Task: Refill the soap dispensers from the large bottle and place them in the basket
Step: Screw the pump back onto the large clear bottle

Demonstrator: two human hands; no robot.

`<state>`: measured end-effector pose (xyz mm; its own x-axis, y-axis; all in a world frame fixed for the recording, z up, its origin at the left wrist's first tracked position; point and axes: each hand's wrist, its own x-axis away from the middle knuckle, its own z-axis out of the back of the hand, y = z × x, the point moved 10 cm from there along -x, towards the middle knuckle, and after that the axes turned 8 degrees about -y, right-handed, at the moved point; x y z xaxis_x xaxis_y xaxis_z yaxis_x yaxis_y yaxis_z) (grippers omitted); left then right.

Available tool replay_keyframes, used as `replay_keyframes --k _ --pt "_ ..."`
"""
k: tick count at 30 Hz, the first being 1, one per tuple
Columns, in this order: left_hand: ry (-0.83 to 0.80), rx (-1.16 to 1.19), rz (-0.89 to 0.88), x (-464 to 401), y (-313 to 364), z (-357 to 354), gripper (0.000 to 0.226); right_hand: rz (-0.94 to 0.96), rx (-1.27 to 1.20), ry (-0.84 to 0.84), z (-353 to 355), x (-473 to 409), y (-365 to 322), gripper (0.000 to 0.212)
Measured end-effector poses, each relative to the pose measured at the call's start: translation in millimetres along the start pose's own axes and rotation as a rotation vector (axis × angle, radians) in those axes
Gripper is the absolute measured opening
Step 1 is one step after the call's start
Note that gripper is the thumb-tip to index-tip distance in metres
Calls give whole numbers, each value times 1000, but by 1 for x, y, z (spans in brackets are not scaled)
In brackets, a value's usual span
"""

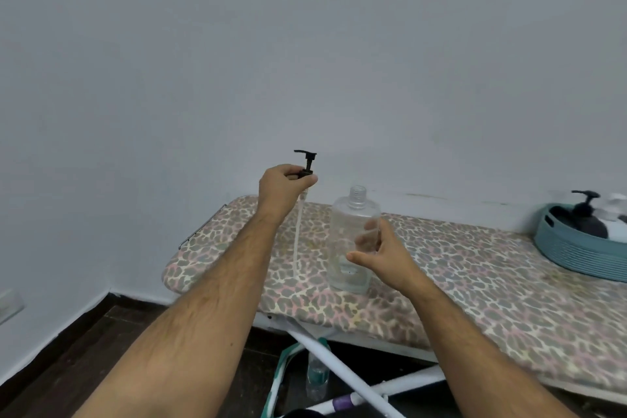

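A clear dispenser bottle point(349, 241) stands upright and uncapped on the leopard-print ironing board point(458, 268). My left hand point(283, 185) pinches the black pump head point(306, 163) and holds it in the air left of the bottle, its pale tube point(298, 237) hanging down. My right hand point(381, 256) curls round the bottle's right side, fingers behind the clear plastic. A teal basket point(576, 253) at the far right holds a dark dispenser point(588, 219) with a black pump and something white beside it.
The board stands against a white wall, its narrow end to the left. Under it are white metal legs point(342, 373), a small plastic bottle point(317, 375) and a green-trimmed bag point(281, 380) on the dark floor. A wall socket point(10, 304) sits at far left.
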<state>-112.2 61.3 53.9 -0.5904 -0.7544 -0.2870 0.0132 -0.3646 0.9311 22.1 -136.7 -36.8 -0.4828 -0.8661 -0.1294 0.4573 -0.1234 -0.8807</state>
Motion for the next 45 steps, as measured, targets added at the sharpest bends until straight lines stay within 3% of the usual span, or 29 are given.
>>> replay_keyframes --k 6,11,22,39,45 --pt "-36 203 -122 4 75 -28 27 -55 62 50 47 26 16 62" --pt "-70 248 -204 12 128 -50 19 -53 61 38 60 41 14 76" --pt "-4 357 -364 26 209 -55 8 -102 59 31 60 46 21 62" --pt "-84 430 -340 25 199 -98 13 -115 98 15 58 44 22 57" --pt "-204 402 -304 34 177 -126 15 -116 83 9 57 42 25 60"
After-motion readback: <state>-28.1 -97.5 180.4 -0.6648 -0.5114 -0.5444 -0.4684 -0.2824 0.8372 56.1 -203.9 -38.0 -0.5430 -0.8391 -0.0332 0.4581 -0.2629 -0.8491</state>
